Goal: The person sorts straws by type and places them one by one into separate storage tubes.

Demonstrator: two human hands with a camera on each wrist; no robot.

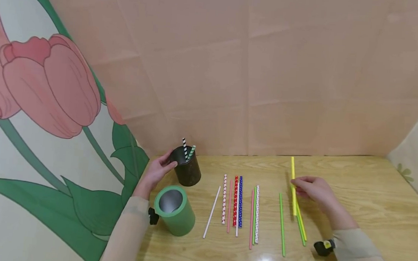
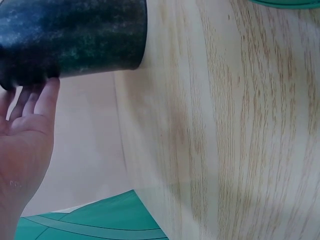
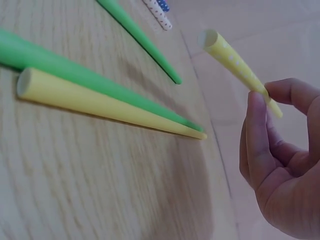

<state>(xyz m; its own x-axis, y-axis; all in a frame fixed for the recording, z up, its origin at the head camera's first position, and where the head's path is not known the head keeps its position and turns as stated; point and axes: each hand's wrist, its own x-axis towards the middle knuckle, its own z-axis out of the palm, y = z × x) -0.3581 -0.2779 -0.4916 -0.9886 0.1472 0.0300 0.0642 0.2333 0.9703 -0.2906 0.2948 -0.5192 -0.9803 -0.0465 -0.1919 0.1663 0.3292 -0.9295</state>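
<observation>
At the back left, my left hand [image 1: 159, 169] holds a dark cylindrical cup [image 1: 188, 172] by its side, thumb near the rim. In the left wrist view, fingers [image 2: 47, 100] touch the cup's wall. A black-and-white striped straw [image 1: 184, 148] and a green-and-white striped straw [image 1: 191, 152] stand in the cup. My right hand [image 1: 313, 190] pinches a yellow straw with white dots [image 3: 232, 62] between thumb and fingers, raised above the table. Beneath it lie a plain yellow straw [image 3: 100, 102] and a green straw [image 3: 75, 75], side by side.
A green cylindrical container [image 1: 180, 220] with a metallic inside stands in front of the dark cup. Several loose straws lie across the middle, among them a blue dotted straw [image 1: 240, 206], a white straw [image 1: 211, 212] and a green straw [image 1: 282, 224]. A beige-pink covering [image 1: 234, 87] rises behind the table.
</observation>
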